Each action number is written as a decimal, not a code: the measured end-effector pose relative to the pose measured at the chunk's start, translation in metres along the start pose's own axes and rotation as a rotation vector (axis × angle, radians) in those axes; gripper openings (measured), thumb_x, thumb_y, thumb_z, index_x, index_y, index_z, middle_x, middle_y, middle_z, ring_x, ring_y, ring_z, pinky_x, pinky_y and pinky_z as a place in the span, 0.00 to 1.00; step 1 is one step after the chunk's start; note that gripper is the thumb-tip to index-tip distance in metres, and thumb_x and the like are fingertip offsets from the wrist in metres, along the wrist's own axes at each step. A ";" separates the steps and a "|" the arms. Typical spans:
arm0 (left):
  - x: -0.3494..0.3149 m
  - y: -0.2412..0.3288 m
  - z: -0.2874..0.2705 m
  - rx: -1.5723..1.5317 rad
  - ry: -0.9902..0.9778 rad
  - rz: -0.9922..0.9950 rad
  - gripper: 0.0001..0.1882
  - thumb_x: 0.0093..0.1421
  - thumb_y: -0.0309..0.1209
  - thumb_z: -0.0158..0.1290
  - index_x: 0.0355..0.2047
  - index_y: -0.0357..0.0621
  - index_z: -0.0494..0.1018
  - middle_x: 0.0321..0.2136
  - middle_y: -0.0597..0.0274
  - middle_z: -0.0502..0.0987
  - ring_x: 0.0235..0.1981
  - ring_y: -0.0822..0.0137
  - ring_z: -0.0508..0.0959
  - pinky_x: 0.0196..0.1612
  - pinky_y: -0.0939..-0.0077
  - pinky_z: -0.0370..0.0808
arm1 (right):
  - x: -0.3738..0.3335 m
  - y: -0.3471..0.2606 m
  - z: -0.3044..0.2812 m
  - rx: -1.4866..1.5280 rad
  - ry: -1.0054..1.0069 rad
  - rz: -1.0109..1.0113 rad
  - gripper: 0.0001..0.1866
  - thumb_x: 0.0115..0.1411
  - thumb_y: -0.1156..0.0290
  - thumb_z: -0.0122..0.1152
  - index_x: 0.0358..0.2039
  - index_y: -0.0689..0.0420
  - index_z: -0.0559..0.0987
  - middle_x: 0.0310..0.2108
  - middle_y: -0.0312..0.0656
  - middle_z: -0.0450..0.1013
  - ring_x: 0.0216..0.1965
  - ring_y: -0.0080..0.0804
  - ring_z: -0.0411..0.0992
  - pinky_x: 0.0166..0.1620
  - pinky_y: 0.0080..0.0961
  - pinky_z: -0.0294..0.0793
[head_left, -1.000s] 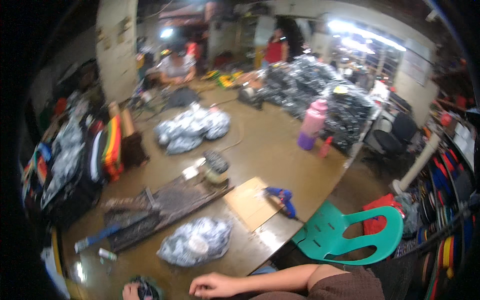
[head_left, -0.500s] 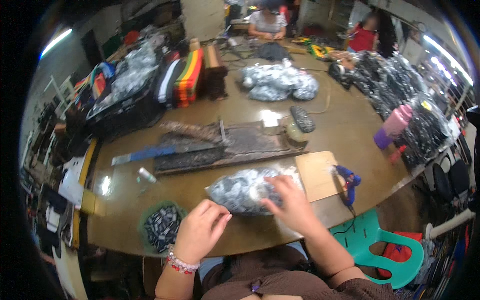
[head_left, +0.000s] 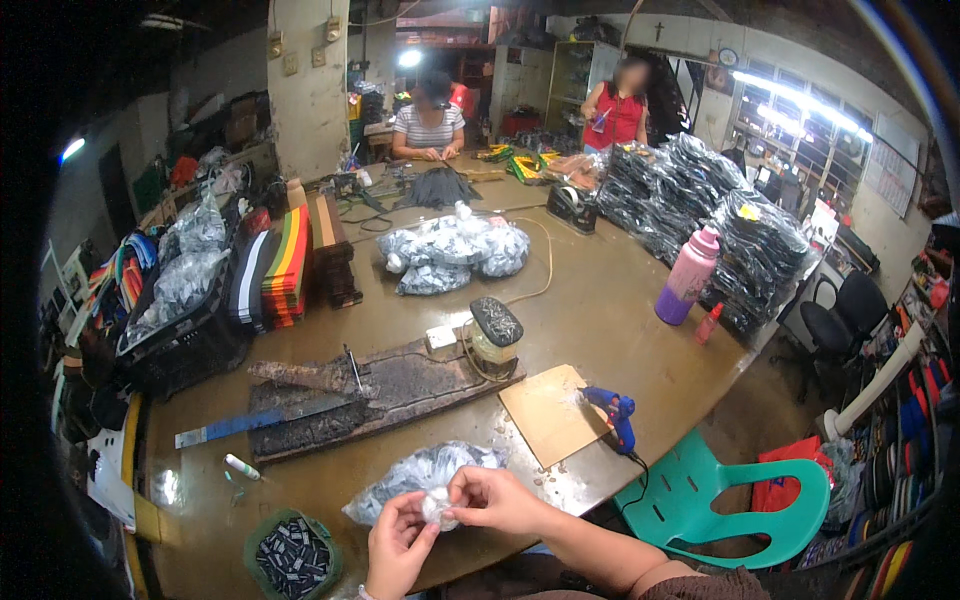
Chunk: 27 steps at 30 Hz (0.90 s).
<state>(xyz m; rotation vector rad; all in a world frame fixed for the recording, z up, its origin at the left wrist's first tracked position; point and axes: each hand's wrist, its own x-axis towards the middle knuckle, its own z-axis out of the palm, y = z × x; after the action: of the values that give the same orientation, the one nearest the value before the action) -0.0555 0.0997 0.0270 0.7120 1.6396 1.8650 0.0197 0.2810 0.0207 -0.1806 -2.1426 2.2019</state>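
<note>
A clear plastic bag [head_left: 400, 478] filled with grey and whitish pieces lies on the table in front of me. Over its near side, both hands meet at a bunched whitish plastic bag top [head_left: 437, 506], which seems to be the bag's gathered mouth. My left hand [head_left: 398, 538] pinches it from the left, thumb and fingers closed. From the other side my right hand [head_left: 500, 502] grips it between thumb and bent fingers. To the left of my left hand stands a green-rimmed container [head_left: 262, 572] of small dark pieces.
A blue glue gun [head_left: 615, 415] rests on a tan board [head_left: 548, 412] at the right. Beyond lies a dark worn board [head_left: 420, 392] with a blue-ended blade and a lidded jar [head_left: 494, 345]. Farther off are filled bags [head_left: 450, 250], a pink-purple bottle [head_left: 688, 275] and two people.
My hands have come together on the bunched plastic; before, they were apart, the right one spread over the bag. My view has tilted up and turned right.
</note>
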 end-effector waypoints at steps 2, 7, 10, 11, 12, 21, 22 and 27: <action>0.000 0.004 0.000 0.021 0.032 0.039 0.17 0.58 0.19 0.51 0.49 0.34 0.67 0.41 0.62 0.73 0.43 0.71 0.75 0.48 0.74 0.74 | -0.004 -0.007 0.001 -0.024 0.001 -0.139 0.21 0.56 0.72 0.63 0.50 0.56 0.72 0.28 0.34 0.71 0.28 0.21 0.69 0.33 0.20 0.71; -0.001 0.015 -0.004 0.588 0.030 0.421 0.15 0.55 0.19 0.53 0.45 0.39 0.73 0.38 0.61 0.75 0.37 0.70 0.75 0.37 0.80 0.72 | -0.007 -0.020 0.009 -0.577 -0.085 -0.284 0.28 0.54 0.71 0.62 0.56 0.55 0.67 0.39 0.46 0.72 0.34 0.39 0.74 0.39 0.34 0.74; -0.003 0.009 0.000 0.489 0.183 0.345 0.12 0.59 0.22 0.54 0.44 0.37 0.72 0.38 0.61 0.74 0.36 0.72 0.75 0.39 0.81 0.73 | -0.002 -0.020 0.012 -0.610 0.030 -0.343 0.21 0.56 0.67 0.62 0.49 0.59 0.70 0.37 0.46 0.71 0.33 0.36 0.73 0.37 0.31 0.74; -0.003 0.005 0.000 0.290 0.224 0.248 0.11 0.61 0.22 0.53 0.44 0.35 0.70 0.38 0.62 0.74 0.35 0.73 0.75 0.41 0.81 0.73 | -0.001 -0.020 0.013 -0.597 0.090 -0.377 0.19 0.57 0.66 0.62 0.47 0.59 0.71 0.34 0.44 0.71 0.31 0.33 0.73 0.36 0.29 0.75; -0.003 0.001 -0.001 0.204 0.178 0.159 0.10 0.61 0.22 0.52 0.43 0.35 0.70 0.37 0.62 0.74 0.35 0.73 0.75 0.41 0.81 0.73 | 0.000 -0.019 0.012 -0.573 0.067 -0.300 0.19 0.57 0.66 0.62 0.46 0.59 0.71 0.32 0.44 0.71 0.29 0.33 0.73 0.34 0.29 0.74; 0.001 -0.006 -0.012 0.260 0.067 0.133 0.05 0.61 0.22 0.53 0.38 0.36 0.71 0.32 0.65 0.75 0.33 0.74 0.75 0.38 0.81 0.72 | -0.002 -0.009 0.013 -0.716 0.088 -0.206 0.17 0.55 0.61 0.62 0.36 0.56 0.66 0.21 0.47 0.72 0.24 0.48 0.73 0.27 0.40 0.71; 0.000 -0.003 -0.007 0.292 0.044 0.131 0.04 0.61 0.22 0.53 0.37 0.36 0.71 0.31 0.65 0.75 0.31 0.74 0.75 0.37 0.81 0.72 | 0.001 -0.007 0.016 -0.785 0.152 -0.240 0.17 0.54 0.61 0.62 0.35 0.56 0.66 0.21 0.48 0.72 0.25 0.49 0.73 0.28 0.41 0.71; -0.009 0.010 0.012 0.575 0.005 0.257 0.06 0.63 0.27 0.52 0.33 0.36 0.71 0.25 0.59 0.76 0.27 0.72 0.74 0.32 0.76 0.71 | 0.017 0.007 0.026 -0.788 0.356 -0.256 0.17 0.53 0.62 0.62 0.34 0.55 0.65 0.22 0.49 0.73 0.26 0.53 0.73 0.28 0.45 0.71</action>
<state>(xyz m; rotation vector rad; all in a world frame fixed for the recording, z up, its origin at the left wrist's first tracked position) -0.0414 0.1007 0.0378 1.1987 2.2011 1.5472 -0.0005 0.2572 0.0134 -0.2829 -2.4975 1.0113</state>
